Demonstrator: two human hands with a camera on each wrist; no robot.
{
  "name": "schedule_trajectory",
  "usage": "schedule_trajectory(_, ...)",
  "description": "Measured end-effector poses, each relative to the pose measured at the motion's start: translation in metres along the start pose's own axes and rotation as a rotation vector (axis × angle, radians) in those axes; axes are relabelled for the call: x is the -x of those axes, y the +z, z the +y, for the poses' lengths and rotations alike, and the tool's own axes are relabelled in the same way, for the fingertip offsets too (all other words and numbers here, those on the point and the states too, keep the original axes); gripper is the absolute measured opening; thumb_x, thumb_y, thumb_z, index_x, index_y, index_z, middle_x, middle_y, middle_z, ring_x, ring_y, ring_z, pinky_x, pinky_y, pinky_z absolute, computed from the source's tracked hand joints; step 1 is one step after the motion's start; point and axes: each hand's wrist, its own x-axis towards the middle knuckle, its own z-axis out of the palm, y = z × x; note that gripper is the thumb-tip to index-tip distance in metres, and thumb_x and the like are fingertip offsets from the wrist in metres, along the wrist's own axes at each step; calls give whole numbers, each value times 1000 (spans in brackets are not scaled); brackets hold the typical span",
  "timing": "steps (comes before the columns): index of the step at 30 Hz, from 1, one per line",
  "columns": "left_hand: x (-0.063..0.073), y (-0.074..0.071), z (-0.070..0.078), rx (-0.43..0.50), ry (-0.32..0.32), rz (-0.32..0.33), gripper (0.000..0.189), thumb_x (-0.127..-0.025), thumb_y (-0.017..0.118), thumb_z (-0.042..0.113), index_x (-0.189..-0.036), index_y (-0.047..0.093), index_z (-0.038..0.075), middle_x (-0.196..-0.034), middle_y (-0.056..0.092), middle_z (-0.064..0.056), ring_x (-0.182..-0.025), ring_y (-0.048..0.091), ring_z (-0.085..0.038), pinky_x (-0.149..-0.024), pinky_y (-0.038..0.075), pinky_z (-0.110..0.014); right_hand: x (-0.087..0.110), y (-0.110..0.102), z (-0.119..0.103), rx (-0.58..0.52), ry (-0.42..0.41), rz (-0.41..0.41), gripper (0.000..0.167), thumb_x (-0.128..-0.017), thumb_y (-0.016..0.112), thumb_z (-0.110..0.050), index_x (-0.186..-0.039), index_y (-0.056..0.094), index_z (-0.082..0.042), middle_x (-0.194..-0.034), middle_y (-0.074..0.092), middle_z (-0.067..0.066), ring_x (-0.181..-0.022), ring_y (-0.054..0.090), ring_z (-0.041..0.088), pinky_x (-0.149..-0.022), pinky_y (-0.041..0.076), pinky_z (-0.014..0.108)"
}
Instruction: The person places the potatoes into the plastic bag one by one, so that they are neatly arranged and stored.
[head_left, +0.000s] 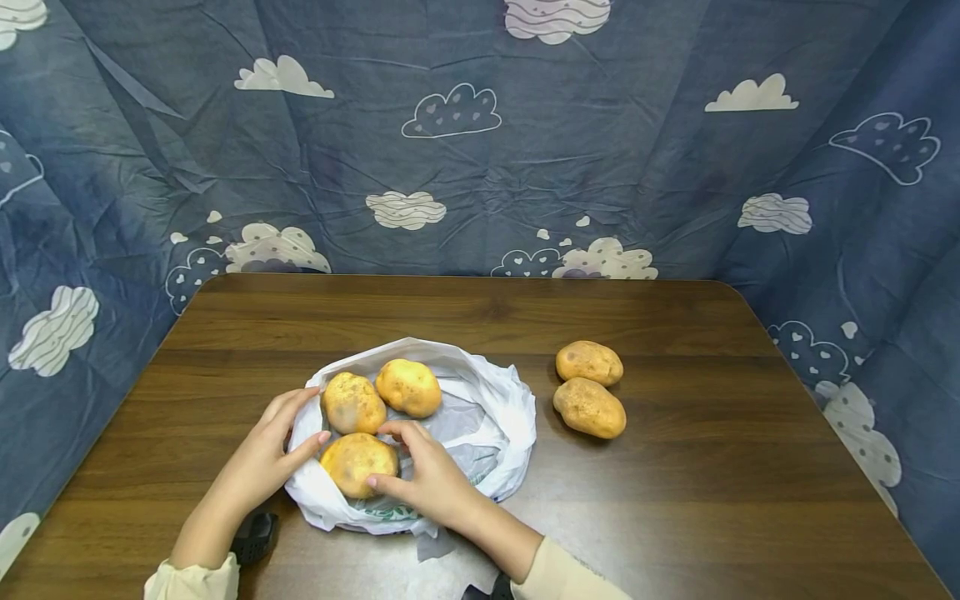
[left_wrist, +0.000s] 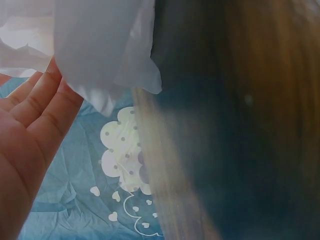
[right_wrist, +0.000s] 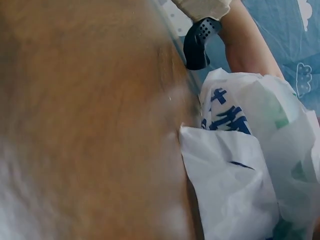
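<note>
A white plastic bag [head_left: 510, 425] lies spread open on the table, with three potatoes inside. The right hand [head_left: 438, 479] reaches over its front rim and holds the nearest potato [head_left: 357, 463], thumb on its right side and index finger at its top. Behind it sit a blotchy potato [head_left: 352, 405] and a yellow potato [head_left: 408, 388]. At the bag's left rim, the left hand [head_left: 262, 454] rests with thumb and fingers spread. Its fingers [left_wrist: 47, 102] look nearly straight against the plastic in the left wrist view. The right wrist view shows mostly the bag [right_wrist: 230, 175].
Two more potatoes lie right of the bag, one potato [head_left: 589, 363] behind the other potato [head_left: 590, 407], touching. The wooden table [head_left: 712, 467] ends at a blue cloud-patterned cloth [head_left: 465, 183] behind and at the sides. A black wrist device [head_left: 255, 536] sits under the left wrist.
</note>
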Motion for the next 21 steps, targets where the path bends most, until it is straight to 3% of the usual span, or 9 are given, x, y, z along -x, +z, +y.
schedule_trajectory(9,1,0,0,-2,-6,-4,56,-83,65,20,-131,40,3,-126,38,-18,-115,39,-38,-90,33,-56,0,-14,-6,-96,-65,39,51,-79,69,-18,-123,45,-7,-121,48,2,-113,45,18,-96,35,31)
schedule_trajectory(17,1,0,1,-2,-6,-4,56,-84,65,20,-131,40,3,-126,39,-17,-115,39,-37,-90,33,-55,3,-38,-30,-83,-262,186,48,-73,69,-1,-115,46,6,-113,52,18,-106,50,25,-92,39,33)
schedule_trajectory(21,0,0,1,2,2,3,55,-83,65,19,-130,40,3,-126,39,-17,-114,39,-37,-90,32,-55,5,-47,-32,-89,-303,233,50,-71,68,2,-115,45,9,-112,52,20,-106,50,26,-92,39,33)
